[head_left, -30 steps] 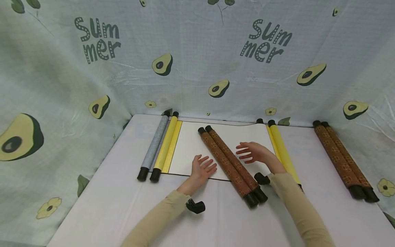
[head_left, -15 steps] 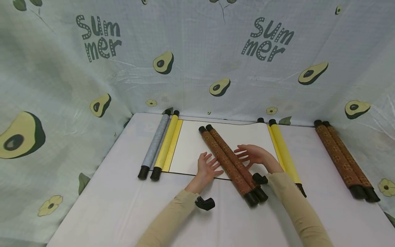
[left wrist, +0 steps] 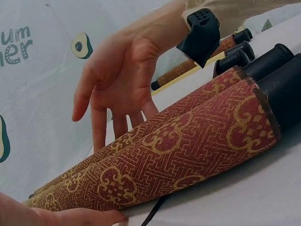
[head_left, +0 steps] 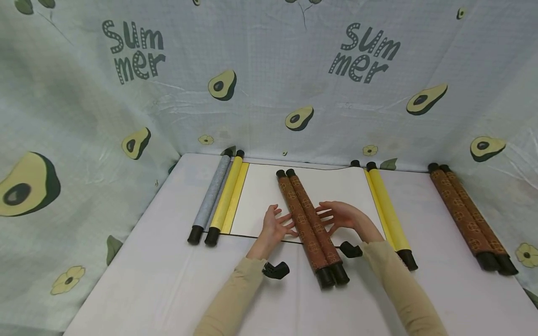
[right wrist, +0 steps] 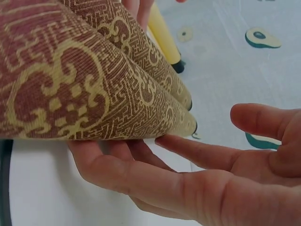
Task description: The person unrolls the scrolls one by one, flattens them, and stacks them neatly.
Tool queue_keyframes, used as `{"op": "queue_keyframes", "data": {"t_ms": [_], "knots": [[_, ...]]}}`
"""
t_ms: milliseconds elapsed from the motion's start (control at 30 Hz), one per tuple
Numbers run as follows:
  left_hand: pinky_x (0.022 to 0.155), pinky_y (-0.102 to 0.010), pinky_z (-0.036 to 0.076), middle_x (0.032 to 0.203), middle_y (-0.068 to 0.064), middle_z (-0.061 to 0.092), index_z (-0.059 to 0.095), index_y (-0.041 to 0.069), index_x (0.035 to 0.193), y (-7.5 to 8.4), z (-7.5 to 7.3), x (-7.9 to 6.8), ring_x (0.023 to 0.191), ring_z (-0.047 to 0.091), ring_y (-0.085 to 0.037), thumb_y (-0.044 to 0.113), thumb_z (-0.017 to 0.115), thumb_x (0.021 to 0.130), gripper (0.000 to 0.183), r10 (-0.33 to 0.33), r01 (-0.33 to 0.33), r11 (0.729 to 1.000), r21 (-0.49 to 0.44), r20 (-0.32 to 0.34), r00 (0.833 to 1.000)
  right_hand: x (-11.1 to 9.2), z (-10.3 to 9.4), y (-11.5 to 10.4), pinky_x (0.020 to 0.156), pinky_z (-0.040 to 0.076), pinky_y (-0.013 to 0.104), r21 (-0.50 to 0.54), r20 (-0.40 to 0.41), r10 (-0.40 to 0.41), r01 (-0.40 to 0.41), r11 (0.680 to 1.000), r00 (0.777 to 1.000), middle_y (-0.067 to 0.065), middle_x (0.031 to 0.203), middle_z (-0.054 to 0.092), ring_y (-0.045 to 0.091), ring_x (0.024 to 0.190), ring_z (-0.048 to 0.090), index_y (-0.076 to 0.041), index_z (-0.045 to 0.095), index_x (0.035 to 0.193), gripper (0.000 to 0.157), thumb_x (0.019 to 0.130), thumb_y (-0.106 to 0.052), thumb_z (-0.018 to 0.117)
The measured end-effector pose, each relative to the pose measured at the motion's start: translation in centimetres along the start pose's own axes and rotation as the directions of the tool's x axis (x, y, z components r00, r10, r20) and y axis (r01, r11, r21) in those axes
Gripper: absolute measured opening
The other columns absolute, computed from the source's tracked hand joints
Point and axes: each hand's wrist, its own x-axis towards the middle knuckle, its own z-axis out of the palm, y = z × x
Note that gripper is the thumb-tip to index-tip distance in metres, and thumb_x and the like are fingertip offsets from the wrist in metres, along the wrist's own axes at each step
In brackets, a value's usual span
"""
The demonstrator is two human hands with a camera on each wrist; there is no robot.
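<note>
Head: fingers [head_left: 329, 205] flank scroll [head_left: 304, 226]; backdrop [head_left: 260, 56] reads "summer".

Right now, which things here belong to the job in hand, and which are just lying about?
Seemingly in the job:
- left hand, left of the rolls
- right hand, on their right
- brown patterned rolls between the hands

Seemingly lying about:
- grey roll
- left yellow roll
- right yellow roll
- far-right brown pair
</note>
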Motion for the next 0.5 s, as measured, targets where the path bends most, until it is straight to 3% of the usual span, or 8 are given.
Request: {"op": "queue_keyframes", "data": {"t_ms": [500], "knots": [[0.095, -0.071, 0.007, 0.136, -0.032, 0.025, 0.01, -0.002, 0.137, 1.0, -0.7, 0.4, 0.125, 0.022, -0.049, 0.032, 0.032, 0.091, 0.062, -0.039, 0.043, 0.995, 0.094, -0.036, 0.999, 0.0, 1.5, 0.6, 0.082, 0.044, 0.057, 0.082, 0.019, -0.038, 0.036, 0.996, 0.999, 0.029, 0.144, 0.013, 0.05, 0.126, 0.026, 0.006, 0.016, 0.138, 0.056, 0.098, -0.032, 0.023]]}}
